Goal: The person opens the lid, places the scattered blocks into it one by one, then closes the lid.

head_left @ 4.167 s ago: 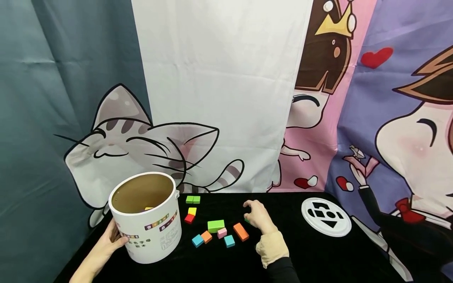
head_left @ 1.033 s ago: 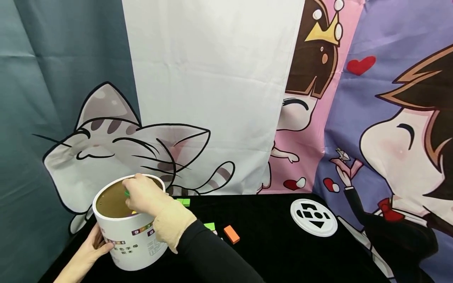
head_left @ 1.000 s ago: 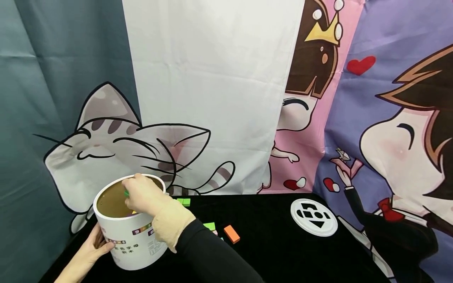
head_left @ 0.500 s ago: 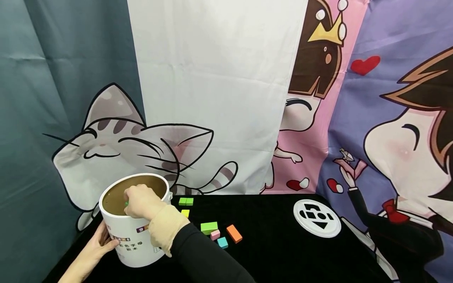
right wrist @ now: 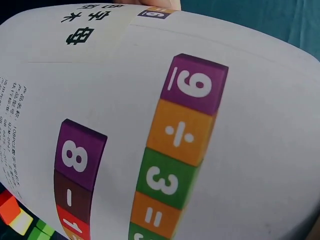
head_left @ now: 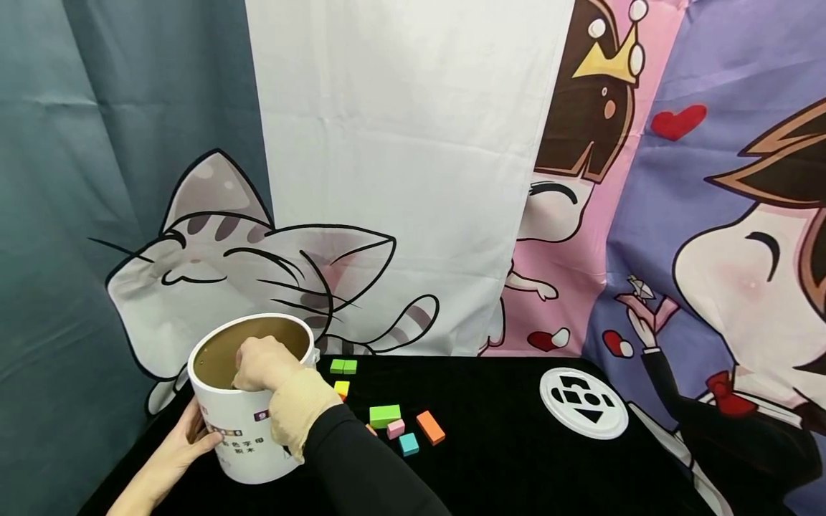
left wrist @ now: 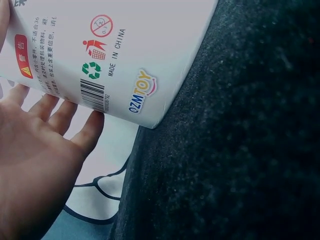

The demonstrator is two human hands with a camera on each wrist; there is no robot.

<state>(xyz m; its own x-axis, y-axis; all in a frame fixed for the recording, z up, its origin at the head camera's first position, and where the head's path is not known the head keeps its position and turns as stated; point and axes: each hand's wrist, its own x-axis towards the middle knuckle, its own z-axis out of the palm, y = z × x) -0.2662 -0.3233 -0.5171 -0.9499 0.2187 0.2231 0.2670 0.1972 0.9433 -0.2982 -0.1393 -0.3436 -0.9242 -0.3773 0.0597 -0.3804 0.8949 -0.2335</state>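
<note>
A white bucket (head_left: 258,444) with printed number blocks on its wall stands at the left of the black-covered table. My left hand (head_left: 183,448) holds its left side, the thumb on the front; in the left wrist view the fingers (left wrist: 90,131) press against the wall by the barcode. The right hand (head_left: 263,364) dips into the bucket's mouth, its fingertips hidden below the rim, so I cannot tell whether they hold anything. The right wrist view is filled by the printed bucket wall (right wrist: 260,135).
Right of the bucket lie loose blocks: two green squares (head_left: 343,367), a yellow block (head_left: 342,388), a long green block (head_left: 385,416), a pink block (head_left: 396,428), a blue block (head_left: 409,444) and an orange block (head_left: 430,428). A white lid (head_left: 584,403) with shaped holes lies farther right.
The right hand has gone from the table, right of the blocks, to over the bucket with a green block, then lower inside; the green block is now out of sight. The left hand stays on the bucket.
</note>
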